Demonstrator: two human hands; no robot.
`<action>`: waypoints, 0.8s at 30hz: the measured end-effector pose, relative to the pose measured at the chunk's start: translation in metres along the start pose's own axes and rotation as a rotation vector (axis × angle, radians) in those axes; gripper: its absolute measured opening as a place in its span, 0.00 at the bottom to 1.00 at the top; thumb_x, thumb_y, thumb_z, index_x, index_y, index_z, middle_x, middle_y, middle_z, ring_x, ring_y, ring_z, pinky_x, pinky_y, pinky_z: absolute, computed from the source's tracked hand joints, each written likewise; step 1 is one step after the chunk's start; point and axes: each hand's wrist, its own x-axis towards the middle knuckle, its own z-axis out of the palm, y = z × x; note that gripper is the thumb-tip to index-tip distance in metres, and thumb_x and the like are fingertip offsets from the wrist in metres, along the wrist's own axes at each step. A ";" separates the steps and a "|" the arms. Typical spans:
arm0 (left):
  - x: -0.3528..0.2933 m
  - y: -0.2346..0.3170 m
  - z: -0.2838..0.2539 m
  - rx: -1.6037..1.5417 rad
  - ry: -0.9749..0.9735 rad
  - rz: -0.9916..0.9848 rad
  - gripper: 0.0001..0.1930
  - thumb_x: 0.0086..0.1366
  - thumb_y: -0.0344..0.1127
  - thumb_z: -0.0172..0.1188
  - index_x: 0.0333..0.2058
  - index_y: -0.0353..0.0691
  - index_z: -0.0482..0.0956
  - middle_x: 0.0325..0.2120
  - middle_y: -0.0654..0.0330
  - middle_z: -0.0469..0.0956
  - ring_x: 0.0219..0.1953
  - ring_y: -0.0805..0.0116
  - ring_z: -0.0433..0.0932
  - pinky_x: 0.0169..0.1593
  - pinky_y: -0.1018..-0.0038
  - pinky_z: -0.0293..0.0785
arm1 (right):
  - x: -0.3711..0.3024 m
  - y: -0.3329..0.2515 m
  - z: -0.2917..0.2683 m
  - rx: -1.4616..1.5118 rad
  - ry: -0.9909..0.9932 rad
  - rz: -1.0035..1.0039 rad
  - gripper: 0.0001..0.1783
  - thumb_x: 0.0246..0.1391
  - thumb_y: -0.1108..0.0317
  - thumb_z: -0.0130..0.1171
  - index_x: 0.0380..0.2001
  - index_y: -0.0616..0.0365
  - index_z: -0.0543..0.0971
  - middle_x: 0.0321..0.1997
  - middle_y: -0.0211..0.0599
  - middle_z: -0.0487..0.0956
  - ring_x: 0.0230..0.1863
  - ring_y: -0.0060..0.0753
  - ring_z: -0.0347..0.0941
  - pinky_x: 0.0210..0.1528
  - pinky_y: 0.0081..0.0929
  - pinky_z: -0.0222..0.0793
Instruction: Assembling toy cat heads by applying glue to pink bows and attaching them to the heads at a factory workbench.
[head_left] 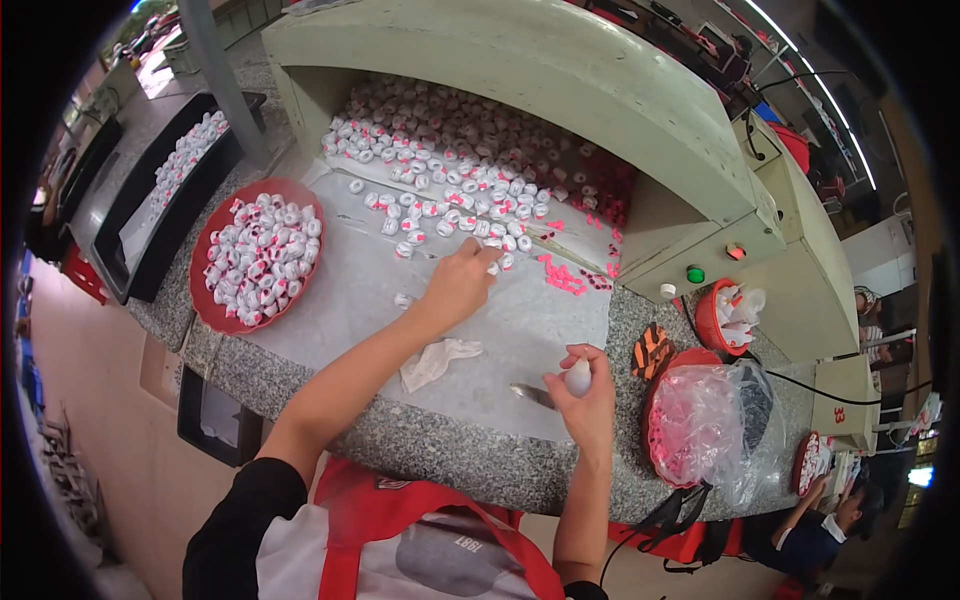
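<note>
My left hand (462, 286) reaches to the front of a spread of small rounded white pieces with pink marks (470, 190). Its fingers are bent together at one white piece (495, 267), which looks pinched at the fingertips. Closer to me on the right, my right hand (592, 400) is wrapped round a small pale squeeze bottle (578, 378), its tip pointing up. A thin metal tool (530, 395) lies beside that hand, partly covered by it. Loose bright pink bits (562, 276) lie on the sheet right of my left hand.
A pale green arched machine (520, 50) stands over the white pieces. At left are a red bowl (208, 302) of white pieces and a black tray (125, 240). A crumpled white cloth (432, 364) lies before me. Right are a plastic-covered red bowl (690, 410) and a red cup (707, 322).
</note>
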 end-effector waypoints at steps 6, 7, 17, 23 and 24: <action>-0.056 0.045 -0.067 -1.636 -0.241 -0.436 0.20 0.54 0.23 0.55 0.48 0.34 0.68 0.38 0.59 0.71 0.39 0.67 0.74 0.41 0.77 0.72 | -0.010 -0.024 0.007 0.745 0.062 0.163 0.20 0.43 0.80 0.53 0.42 0.60 0.63 0.34 0.38 0.70 0.30 0.25 0.69 0.28 0.17 0.67; -0.062 0.054 -0.075 -1.722 -0.214 -0.468 0.19 0.54 0.21 0.54 0.47 0.32 0.68 0.39 0.57 0.71 0.40 0.66 0.74 0.43 0.76 0.72 | -0.012 -0.032 0.003 0.750 0.055 0.167 0.20 0.43 0.80 0.53 0.42 0.60 0.63 0.34 0.38 0.70 0.30 0.25 0.69 0.28 0.17 0.67; -0.079 0.077 -0.078 -1.340 0.076 -0.058 0.16 0.51 0.14 0.53 0.40 0.29 0.68 0.40 0.51 0.69 0.42 0.65 0.73 0.46 0.74 0.72 | -0.050 -0.078 0.012 0.132 0.388 -0.329 0.14 0.38 0.71 0.57 0.32 0.65 0.72 0.31 0.38 0.73 0.30 0.27 0.69 0.34 0.20 0.64; -0.082 0.081 -0.085 -1.332 0.061 -0.123 0.16 0.51 0.14 0.53 0.40 0.28 0.67 0.41 0.52 0.67 0.44 0.64 0.71 0.47 0.73 0.72 | -0.038 -0.084 0.010 -0.016 0.346 -0.568 0.14 0.34 0.77 0.59 0.30 0.64 0.73 0.24 0.41 0.77 0.20 0.31 0.74 0.22 0.21 0.69; -0.083 0.081 -0.086 -1.338 0.066 -0.111 0.16 0.51 0.14 0.53 0.41 0.27 0.67 0.41 0.52 0.67 0.45 0.64 0.71 0.47 0.72 0.72 | -0.038 -0.084 0.010 -0.015 0.348 -0.568 0.14 0.34 0.77 0.59 0.30 0.64 0.73 0.24 0.41 0.77 0.20 0.31 0.74 0.22 0.21 0.69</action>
